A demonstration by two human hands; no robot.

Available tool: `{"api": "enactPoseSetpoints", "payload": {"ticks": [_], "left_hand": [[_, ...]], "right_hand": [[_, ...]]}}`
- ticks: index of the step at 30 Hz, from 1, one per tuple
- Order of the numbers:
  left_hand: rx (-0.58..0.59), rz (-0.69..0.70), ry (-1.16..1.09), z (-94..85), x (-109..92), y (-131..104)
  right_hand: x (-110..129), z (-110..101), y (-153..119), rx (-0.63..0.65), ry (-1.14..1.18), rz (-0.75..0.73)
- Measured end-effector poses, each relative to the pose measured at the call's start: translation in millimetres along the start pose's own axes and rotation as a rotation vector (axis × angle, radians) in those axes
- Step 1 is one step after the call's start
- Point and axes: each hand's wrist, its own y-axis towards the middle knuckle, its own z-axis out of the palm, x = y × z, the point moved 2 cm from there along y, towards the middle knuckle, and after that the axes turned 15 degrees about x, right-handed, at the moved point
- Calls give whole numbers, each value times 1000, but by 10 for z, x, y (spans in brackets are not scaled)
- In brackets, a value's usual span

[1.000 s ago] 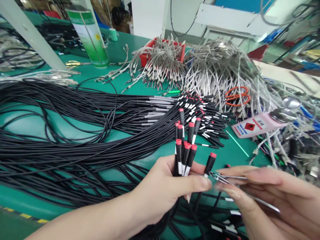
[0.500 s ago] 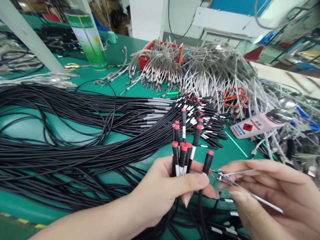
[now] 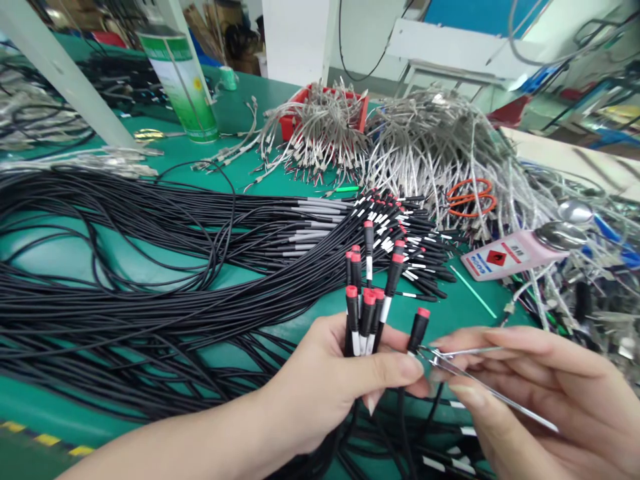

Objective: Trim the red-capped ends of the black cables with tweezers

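My left hand (image 3: 345, 373) is closed around a bundle of black cables (image 3: 367, 320) with red-tipped connector ends and white labels, pointing up. One cable end (image 3: 419, 330) stands apart from the bundle, pinched between thumb and fingers. My right hand (image 3: 540, 387) grips a silver nail clipper (image 3: 450, 363) between thumb and fingertips. The clipper's jaws are at that single cable, just below its black connector; whether they touch it I cannot tell. The lower parts of the held cables hang below my left hand.
Long black cables (image 3: 150, 300) cover the green table's left side. Behind lie grey cables (image 3: 430, 140), a red bin (image 3: 290, 127) and orange-handled scissors (image 3: 470, 197). A pink bottle (image 3: 515, 253) lies at right; a green spray can (image 3: 183, 87) stands at back left.
The nail clipper in my right hand has moved slightly left, closer to the single cable. My left hand keeps its hold on the bundle.
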Motion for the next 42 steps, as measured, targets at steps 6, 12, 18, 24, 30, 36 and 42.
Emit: {"api": "enactPoseSetpoints", "payload": {"ticks": [6, 12, 18, 24, 30, 36, 42], "left_hand": [[-10, 10, 6, -1, 3, -6], [44, 18, 50, -15, 0, -8], [79, 2, 115, -4, 3, -27], [18, -22, 209, 15, 24, -47], [-120, -60, 252, -32, 55, -62], [-201, 6, 124, -62, 32, -17], [-128, 42, 69, -67, 14, -10]], "right_hand": [[-130, -107, -26, 82, -83, -32], [-42, -71, 7, -85, -19, 13], [5, -75, 71, -172, 50, 7], [-28, -100, 159, 81, -77, -71], [-93, -216, 181, -125, -28, 56], [-90, -175, 229, 326, -183, 33], [-76, 73, 148, 707, -346, -59]]}}
